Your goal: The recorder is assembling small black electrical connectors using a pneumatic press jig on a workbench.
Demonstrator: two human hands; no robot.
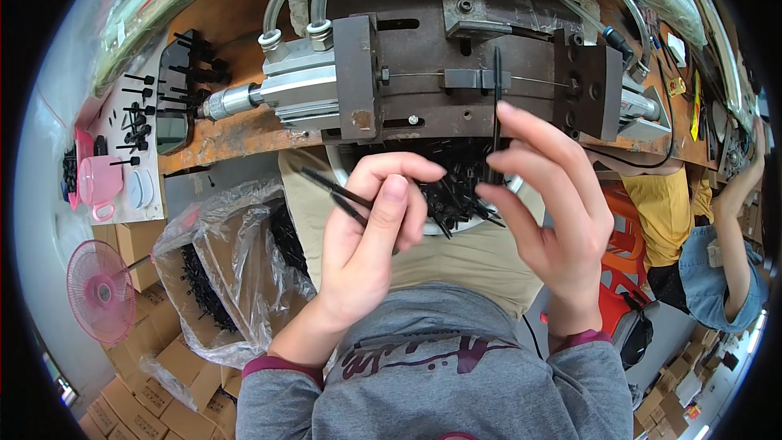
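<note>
My right hand (562,204) pinches a thin black rod (498,73) between thumb and fingers. The rod points away from me, and its far end overlaps the small metal block (461,79) of a dark bench fixture (423,114); whether they touch, I cannot tell. More black rods (322,181) lie across my left hand (362,236), with the thumb and curled fingers closed round them. Below and between both hands, a heap of similar black pieces (460,191) fills a white-rimmed container (472,226) at my lap, partly hidden by my hands.
Air cylinders (297,85) with clear hoses flank the fixture. To the left are a pink cup (99,182), a pink fan (101,292), loose black parts (138,118) and a plastic-lined box (236,269) of black parts. Another person's arm (737,212) shows at right, near red stools (623,228).
</note>
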